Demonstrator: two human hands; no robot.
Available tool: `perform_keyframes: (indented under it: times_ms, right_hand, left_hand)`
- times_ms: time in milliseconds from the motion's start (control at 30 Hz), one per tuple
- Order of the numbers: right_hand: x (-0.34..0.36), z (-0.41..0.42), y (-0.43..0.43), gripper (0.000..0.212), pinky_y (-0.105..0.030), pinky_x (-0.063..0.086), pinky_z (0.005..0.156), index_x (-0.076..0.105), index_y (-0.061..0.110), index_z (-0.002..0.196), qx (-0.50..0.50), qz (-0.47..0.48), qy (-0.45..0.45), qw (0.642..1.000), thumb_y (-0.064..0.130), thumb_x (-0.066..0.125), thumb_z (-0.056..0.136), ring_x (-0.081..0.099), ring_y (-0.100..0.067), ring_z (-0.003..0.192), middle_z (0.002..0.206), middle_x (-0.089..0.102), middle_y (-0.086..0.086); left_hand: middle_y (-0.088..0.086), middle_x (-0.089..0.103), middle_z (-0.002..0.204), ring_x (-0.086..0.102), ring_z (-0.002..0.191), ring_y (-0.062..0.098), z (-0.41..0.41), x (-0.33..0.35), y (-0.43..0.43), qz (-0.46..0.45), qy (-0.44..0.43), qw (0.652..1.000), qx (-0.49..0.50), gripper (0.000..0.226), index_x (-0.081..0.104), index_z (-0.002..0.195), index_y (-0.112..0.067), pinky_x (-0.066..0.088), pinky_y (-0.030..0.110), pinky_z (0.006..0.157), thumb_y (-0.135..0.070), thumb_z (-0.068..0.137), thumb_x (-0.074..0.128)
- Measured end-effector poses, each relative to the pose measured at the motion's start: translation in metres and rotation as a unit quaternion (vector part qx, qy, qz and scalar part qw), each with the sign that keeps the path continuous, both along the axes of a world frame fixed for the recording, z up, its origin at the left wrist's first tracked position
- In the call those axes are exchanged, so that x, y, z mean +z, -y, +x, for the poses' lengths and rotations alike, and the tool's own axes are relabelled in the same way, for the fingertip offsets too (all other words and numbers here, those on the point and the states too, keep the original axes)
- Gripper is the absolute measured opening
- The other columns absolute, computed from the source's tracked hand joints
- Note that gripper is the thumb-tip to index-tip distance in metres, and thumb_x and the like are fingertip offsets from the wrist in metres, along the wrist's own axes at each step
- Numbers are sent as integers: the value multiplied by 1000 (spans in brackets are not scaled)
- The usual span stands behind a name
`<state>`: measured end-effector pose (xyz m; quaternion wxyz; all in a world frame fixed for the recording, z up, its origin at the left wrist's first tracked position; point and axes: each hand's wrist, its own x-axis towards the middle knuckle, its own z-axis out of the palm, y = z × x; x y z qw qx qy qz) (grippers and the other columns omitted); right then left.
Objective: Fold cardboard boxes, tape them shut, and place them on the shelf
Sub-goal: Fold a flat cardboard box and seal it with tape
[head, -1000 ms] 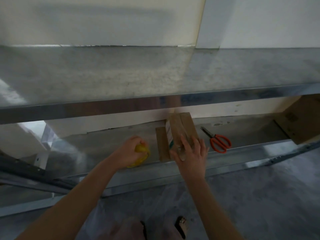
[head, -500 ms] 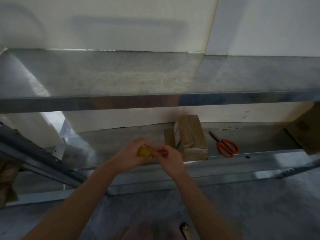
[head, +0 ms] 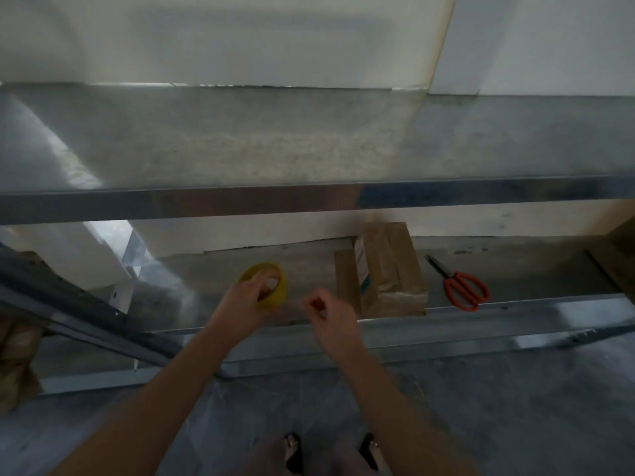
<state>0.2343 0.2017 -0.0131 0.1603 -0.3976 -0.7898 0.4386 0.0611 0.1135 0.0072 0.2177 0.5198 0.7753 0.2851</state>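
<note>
A small brown cardboard box with a white label stands on the lower metal shelf, just right of centre. My left hand grips a yellow roll of tape above the shelf's front, fingers through its core. My right hand is a short way to the right of the roll, thumb and fingers pinched together on the end of a clear tape strip that is barely visible. The box is just right of my right hand, untouched.
Orange-handled scissors lie on the lower shelf right of the box. A larger cardboard piece leans at the far right. The upper metal shelf juts out above. More cardboard sits at the far left. My feet stand on the grey floor.
My right hand left the box, met the roll and now pulls away to the right with the tape end. My left hand lifted and tilted the roll.
</note>
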Motion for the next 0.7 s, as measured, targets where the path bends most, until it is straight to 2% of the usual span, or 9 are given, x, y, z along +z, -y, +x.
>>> perform_keyframes:
  times_ms: [100, 167, 200, 267, 333, 400, 500, 600, 700]
  right_hand:
    - [-6, -8, -5, 6, -9, 41, 67, 66, 15, 90, -29, 2, 0, 1000, 20, 67, 92, 57, 0, 72, 81, 62, 11]
    - [-9, -16, -1, 9, -5, 38, 62, 66, 13, 88, -35, 6, 4, 999, 21, 68, 92, 54, 5, 63, 77, 61, 12]
    - [-13, -20, 3, 10, -5, 37, 61, 66, 12, 86, -43, 4, 4, 999, 21, 68, 91, 53, 6, 61, 75, 60, 12]
    - [-25, -25, 11, 11, -9, 37, 63, 65, 13, 84, -66, -14, 8, 998, 21, 68, 91, 54, 1, 64, 75, 61, 11]
    - [-35, -29, 13, 11, -13, 36, 63, 62, 18, 83, -87, -63, 33, 994, 23, 68, 91, 55, -4, 72, 77, 62, 8]
    - [-47, -34, 9, 6, -16, 37, 66, 64, 19, 88, -107, -130, 73, 983, 23, 68, 91, 58, -10, 81, 86, 68, 1]
    - [-66, -38, 3, 15, -23, 41, 75, 70, 13, 100, -131, -160, 116, 971, 24, 68, 90, 65, -20, 95, 100, 73, -7]
    - [-73, -41, 3, 20, -25, 44, 77, 68, 15, 103, -124, -117, 149, 974, 29, 70, 89, 66, -21, 96, 100, 72, -5]
    - [-71, -41, 5, 31, -30, 46, 73, 53, 17, 106, -131, -76, 158, 976, 29, 73, 84, 66, -24, 92, 95, 68, -2]
  left_hand:
    - [-2, 69, 101, 64, 90, 23, -13, -20, 1, -18, -152, 988, -7, 46, 56, 123, -30, 46, 30, 74, -40, 79, 63]
    - [-1, 73, 91, 65, 85, 26, -18, -31, 0, -33, -228, 973, 9, 44, 65, 110, -32, 45, 35, 79, -54, 73, 54]
    - [1, 73, 83, 65, 81, 27, -20, -35, -2, -55, -244, 968, 15, 41, 70, 100, -29, 45, 35, 78, -55, 72, 55]
    - [4, 71, 73, 64, 79, 28, -23, -44, -3, -94, -278, 956, 21, 31, 72, 88, -24, 45, 36, 78, -47, 68, 73]
    - [0, 72, 77, 64, 82, 26, -25, -56, -1, -123, -300, 946, 12, 35, 70, 88, -26, 39, 35, 79, -46, 62, 82]
    - [-3, 72, 90, 62, 91, 25, -26, -67, 2, -146, -267, 953, 4, 38, 67, 97, -29, 32, 36, 81, -48, 66, 78]
    - [2, 68, 102, 59, 102, 30, -28, -79, 10, -127, -164, 978, 15, 43, 66, 105, -22, 34, 41, 91, -50, 72, 70]
    - [3, 59, 116, 52, 116, 27, -36, -80, 12, -116, -86, 989, 10, 60, 64, 112, -23, 27, 39, 99, -63, 69, 53]
    - [1, 49, 131, 43, 127, 24, -39, -78, 11, -130, -69, 989, 2, 61, 57, 122, -26, 20, 37, 106, -59, 71, 51]
